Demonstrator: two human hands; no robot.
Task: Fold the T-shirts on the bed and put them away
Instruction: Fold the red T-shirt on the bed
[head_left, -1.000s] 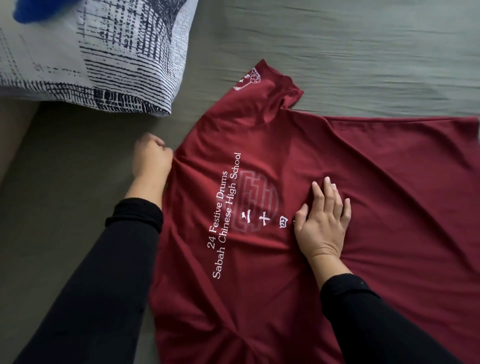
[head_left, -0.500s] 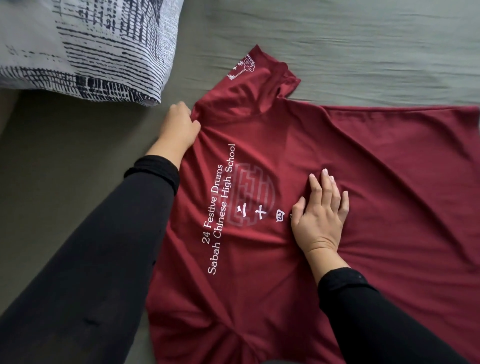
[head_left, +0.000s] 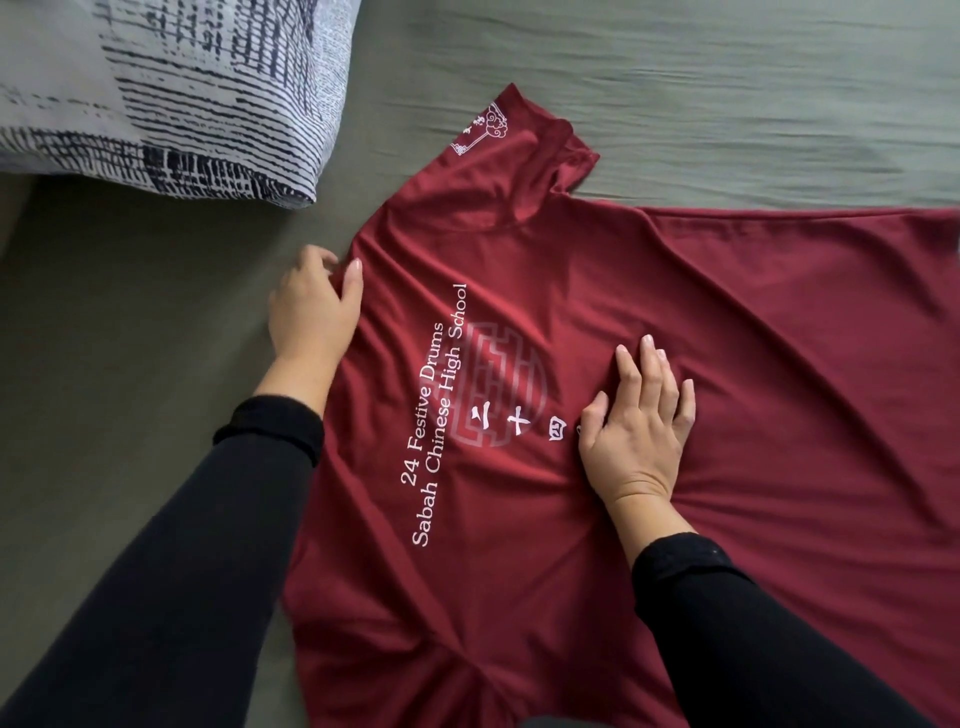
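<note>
A dark red T-shirt (head_left: 675, 322) with white lettering lies spread flat on the grey-green bed sheet (head_left: 727, 104), its neck end toward the left. One sleeve with a white emblem points up toward the far side. My left hand (head_left: 311, 306) pinches the shirt's left edge near the shoulder, thumb on top of the cloth. My right hand (head_left: 641, 415) lies flat with straight fingers on the middle of the shirt, beside the printed characters. Both arms wear black sleeves.
A white pillow (head_left: 156, 88) with a dark blue line pattern lies at the top left, close to the shirt's sleeve. The bed sheet stretches bare along the far side and to the left of the shirt.
My left hand has slid down along the shirt's left edge from just under the sleeve and now pinches the cloth with the thumb on top. The right hand has stayed flat in place.
</note>
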